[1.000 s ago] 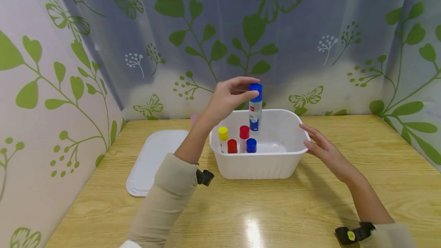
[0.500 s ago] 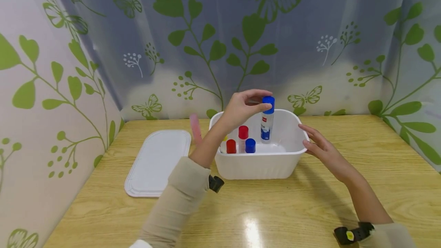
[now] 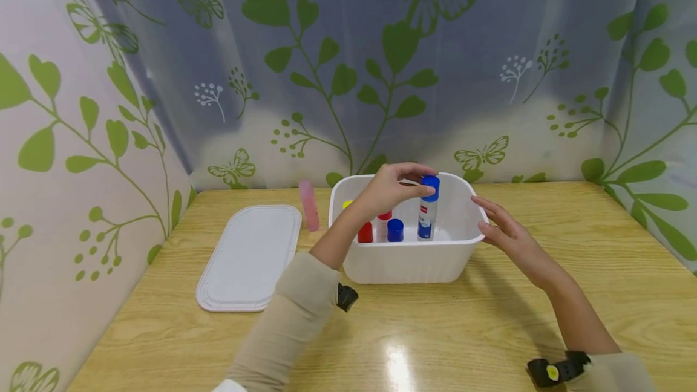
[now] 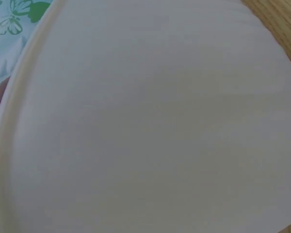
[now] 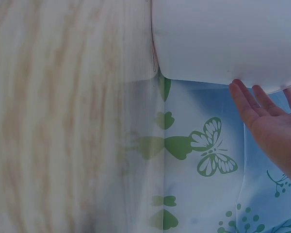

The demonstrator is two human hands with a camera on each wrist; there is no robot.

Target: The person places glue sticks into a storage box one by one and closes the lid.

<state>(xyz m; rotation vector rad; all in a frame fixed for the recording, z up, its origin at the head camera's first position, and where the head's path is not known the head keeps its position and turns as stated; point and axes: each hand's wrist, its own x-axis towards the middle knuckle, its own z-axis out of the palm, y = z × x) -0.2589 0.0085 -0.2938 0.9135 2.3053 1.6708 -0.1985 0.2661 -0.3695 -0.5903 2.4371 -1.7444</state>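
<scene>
Left hand (image 3: pixel 389 189) is pinching a labelled, blue-capped tube (image 3: pixel 427 213) by its cap (image 3: pixel 431 182), upright inside the white bin (image 3: pixel 403 264); right hand (image 3: pixel 510 231) is touching the rim (image 3: pixel 452 242), fingers spread. The tube, likely light, stiff and slippery, is probably favouring a cap grip.

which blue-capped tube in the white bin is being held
The blue-capped tube farther right in the head view, its cap in the grip of the left hand; no hand touches the other one.
</scene>
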